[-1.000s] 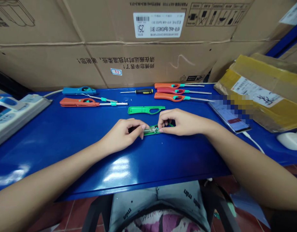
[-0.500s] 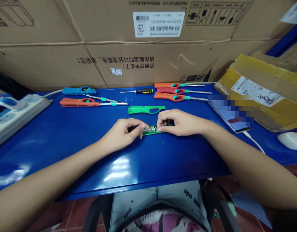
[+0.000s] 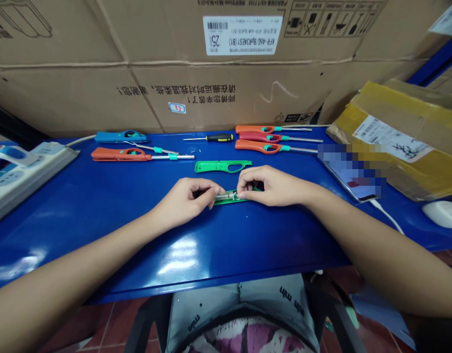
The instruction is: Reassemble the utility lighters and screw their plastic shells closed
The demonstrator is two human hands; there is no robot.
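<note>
And my hands have just edged slightly left, fine adjusting, I'd say. My left hand pinches the end of the open green shell between them; my right hand pinches at a small pale part. The green half lies beyond both.

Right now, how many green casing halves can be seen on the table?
2. The far half lies beyond the hands, nearer than the screwdriver; the near half is at the left hand and right hand, partly hidden.
</note>
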